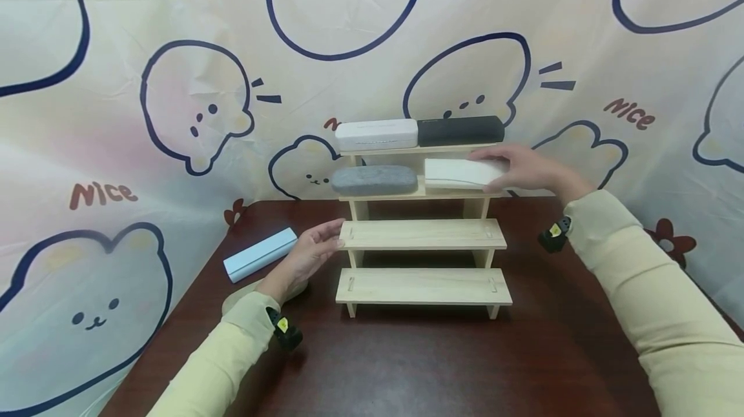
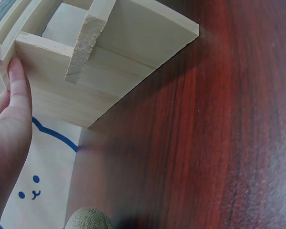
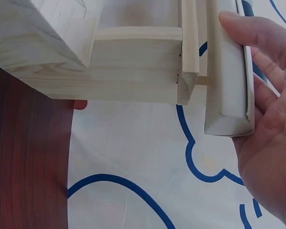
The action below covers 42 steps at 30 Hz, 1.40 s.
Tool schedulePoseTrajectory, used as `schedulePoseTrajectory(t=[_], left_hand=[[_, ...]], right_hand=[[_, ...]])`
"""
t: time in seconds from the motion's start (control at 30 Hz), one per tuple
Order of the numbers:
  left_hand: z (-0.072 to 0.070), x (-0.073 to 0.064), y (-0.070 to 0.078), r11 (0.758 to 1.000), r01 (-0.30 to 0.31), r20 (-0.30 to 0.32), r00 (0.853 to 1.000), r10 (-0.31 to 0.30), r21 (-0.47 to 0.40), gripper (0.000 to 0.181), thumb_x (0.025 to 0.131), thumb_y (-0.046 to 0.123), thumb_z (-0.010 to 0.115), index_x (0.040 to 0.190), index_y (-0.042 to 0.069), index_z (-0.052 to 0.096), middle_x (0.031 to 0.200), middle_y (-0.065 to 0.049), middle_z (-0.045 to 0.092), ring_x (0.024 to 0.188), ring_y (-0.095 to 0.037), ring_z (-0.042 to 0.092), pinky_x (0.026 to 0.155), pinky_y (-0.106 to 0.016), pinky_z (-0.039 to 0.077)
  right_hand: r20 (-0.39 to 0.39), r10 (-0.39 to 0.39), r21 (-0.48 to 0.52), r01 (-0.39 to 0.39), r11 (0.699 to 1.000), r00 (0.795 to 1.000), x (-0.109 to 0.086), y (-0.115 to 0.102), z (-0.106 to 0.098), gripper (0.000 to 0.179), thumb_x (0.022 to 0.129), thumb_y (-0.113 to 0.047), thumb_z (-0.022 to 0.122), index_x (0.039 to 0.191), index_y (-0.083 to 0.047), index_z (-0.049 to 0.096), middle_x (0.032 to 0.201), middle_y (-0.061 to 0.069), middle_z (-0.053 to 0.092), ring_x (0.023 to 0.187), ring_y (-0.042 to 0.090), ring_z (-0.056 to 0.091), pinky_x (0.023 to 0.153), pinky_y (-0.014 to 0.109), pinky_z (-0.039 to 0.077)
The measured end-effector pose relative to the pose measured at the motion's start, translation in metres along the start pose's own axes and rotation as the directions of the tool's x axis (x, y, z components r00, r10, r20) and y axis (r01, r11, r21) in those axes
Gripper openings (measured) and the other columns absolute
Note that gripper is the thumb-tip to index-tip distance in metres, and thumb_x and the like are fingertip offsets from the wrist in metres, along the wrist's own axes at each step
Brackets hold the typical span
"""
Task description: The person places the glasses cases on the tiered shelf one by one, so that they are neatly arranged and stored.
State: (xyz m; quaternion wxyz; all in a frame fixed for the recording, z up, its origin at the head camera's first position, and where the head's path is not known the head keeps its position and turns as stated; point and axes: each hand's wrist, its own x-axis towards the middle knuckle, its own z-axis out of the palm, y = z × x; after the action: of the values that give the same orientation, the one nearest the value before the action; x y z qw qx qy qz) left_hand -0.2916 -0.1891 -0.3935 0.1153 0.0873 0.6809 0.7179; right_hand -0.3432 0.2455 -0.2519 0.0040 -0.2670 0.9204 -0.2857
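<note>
A stepped wooden display rack [image 1: 424, 234] stands on the table. My right hand [image 1: 527, 168] grips the right end of a white glasses case [image 1: 453, 172] at the right side of the second tier from the top. In the right wrist view, the thumb lies on one face of the case and the fingers are behind it; whether it touches the shelf I cannot tell. With thumb and fingers, my left hand [image 2: 12, 124] pinches the left end of a lower shelf. Beside the white case, a grey glasses case [image 1: 374, 181] rests on the same tier.
On the top tier, a white case [image 1: 376, 135] and a black case [image 1: 461, 131] sit end to end. Left of the rack, a light blue case [image 1: 260, 254] lies on the dark red table [image 1: 430, 359]. A beige object [image 1: 232, 301] is partly hidden beneath my left wrist. A printed curtain [image 1: 192, 223] hangs behind.
</note>
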Motion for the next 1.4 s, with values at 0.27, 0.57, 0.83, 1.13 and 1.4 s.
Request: schedulePoseTrajectory(t=[0.27, 0.57, 0.83, 1.13, 1.4], left_hand=[[0.000, 0.000, 0.001, 1.000, -0.002, 0.007, 1.000, 0.002, -0.014, 0.059, 0.093, 0.004, 0.064, 0.147, 0.004, 0.040, 0.146, -0.015, 0.042, 0.128, -0.028, 0.048, 0.108, -0.042, 0.035], [-0.001, 0.000, 0.000, 1.000, -0.013, 0.009, 1.000, 0.014, -0.019, 0.059, 0.093, 0.003, 0.063, 0.147, 0.003, 0.039, 0.145, -0.015, 0.043, 0.128, -0.028, 0.048, 0.102, -0.032, 0.042], [0.000, 0.000, 0.000, 0.999, -0.026, 0.012, 1.000, 0.026, -0.027, 0.060, 0.093, 0.000, 0.061, 0.148, 0.000, 0.035, 0.146, -0.018, 0.042, 0.128, -0.029, 0.048, 0.109, -0.045, 0.033], [0.001, -0.001, 0.001, 0.999, -0.011, 0.002, 1.000, 0.011, -0.034, 0.056, 0.094, 0.000, 0.061, 0.146, 0.003, 0.040, 0.144, -0.016, 0.044, 0.127, -0.028, 0.049, 0.108, -0.042, 0.035], [0.001, -0.001, 0.000, 1.000, -0.015, 0.010, 1.000, 0.015, -0.014, 0.060, 0.094, 0.002, 0.061, 0.148, 0.002, 0.035, 0.146, -0.016, 0.042, 0.129, -0.028, 0.047, 0.107, -0.040, 0.036]], right_hand=[[0.011, -0.015, -0.012, 0.015, 1.000, 1.000, 0.008, 0.001, 0.004, 0.062, 0.079, -0.020, 0.082, 0.136, -0.017, 0.057, 0.136, 0.011, 0.053, 0.109, 0.030, 0.046, 0.086, 0.047, 0.038], [0.012, -0.026, -0.009, 0.026, 1.000, 1.000, 0.013, 0.001, 0.007, 0.061, 0.079, -0.016, 0.082, 0.135, -0.015, 0.058, 0.137, 0.011, 0.053, 0.111, 0.030, 0.047, 0.090, 0.048, 0.038], [0.003, -0.058, 0.023, 0.057, 0.998, 0.998, 0.014, 0.001, 0.011, 0.060, 0.078, -0.012, 0.082, 0.133, -0.013, 0.060, 0.136, 0.011, 0.054, 0.111, 0.029, 0.048, 0.091, 0.047, 0.039], [-0.003, -0.051, 0.003, 0.051, 0.999, 0.999, 0.010, 0.001, 0.014, 0.062, 0.078, -0.012, 0.081, 0.135, -0.012, 0.058, 0.140, 0.013, 0.049, 0.117, 0.032, 0.045, 0.095, 0.053, 0.038], [-0.002, -0.050, -0.011, 0.050, 0.999, 0.999, 0.009, 0.001, 0.014, 0.063, 0.078, -0.013, 0.081, 0.136, -0.012, 0.058, 0.142, 0.015, 0.047, 0.118, 0.033, 0.043, 0.095, 0.055, 0.038]])
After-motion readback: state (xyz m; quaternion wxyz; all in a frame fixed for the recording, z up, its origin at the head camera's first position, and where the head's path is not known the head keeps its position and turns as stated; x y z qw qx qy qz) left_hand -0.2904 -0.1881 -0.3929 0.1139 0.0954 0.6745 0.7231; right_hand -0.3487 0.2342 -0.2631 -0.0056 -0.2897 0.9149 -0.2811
